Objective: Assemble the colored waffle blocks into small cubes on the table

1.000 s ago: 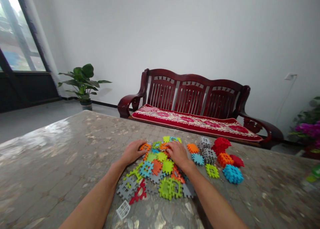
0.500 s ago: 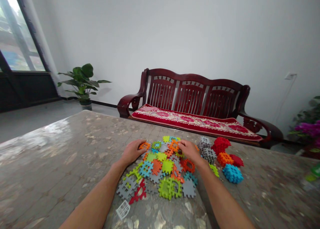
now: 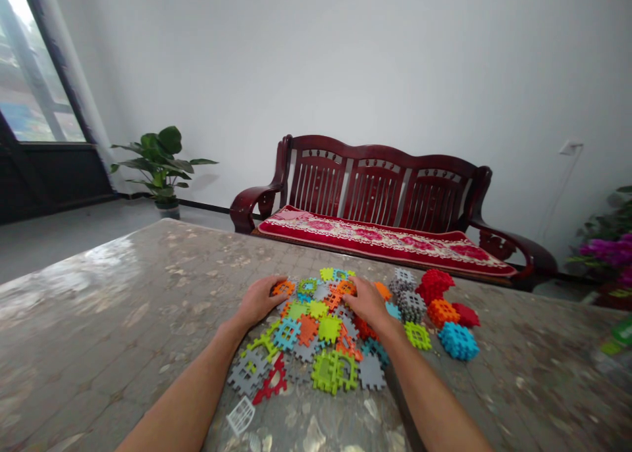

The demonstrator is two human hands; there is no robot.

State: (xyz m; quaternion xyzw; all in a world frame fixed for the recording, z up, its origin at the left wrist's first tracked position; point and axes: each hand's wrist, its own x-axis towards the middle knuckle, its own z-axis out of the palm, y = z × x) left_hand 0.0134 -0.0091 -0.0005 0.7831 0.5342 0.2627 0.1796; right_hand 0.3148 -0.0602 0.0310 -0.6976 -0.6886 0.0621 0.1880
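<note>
Many toothed plastic building tiles lie in a spread-out heap on the table. At its far left edge my left hand is closed with thumb and index finger on an orange tile. Across the heap, my right hand has its thumb and fingers around the edge of another orange tile; its palm side is hidden. Between the hands lie lime green, light blue and coral tiles. Closer to me are a red triangular tile, a grey tile and a white window-like piece.
To the right of my right hand sit stacked tiles: grey, red, orange and blue. A lime tile lies near them. Beyond the patterned table stands a wooden bench. A potted plant is at left.
My right hand has shifted left and slightly nearer, onto the orange tile, uncovering the lime tile and a light blue tile beside it. My left hand stays at its orange tile.
</note>
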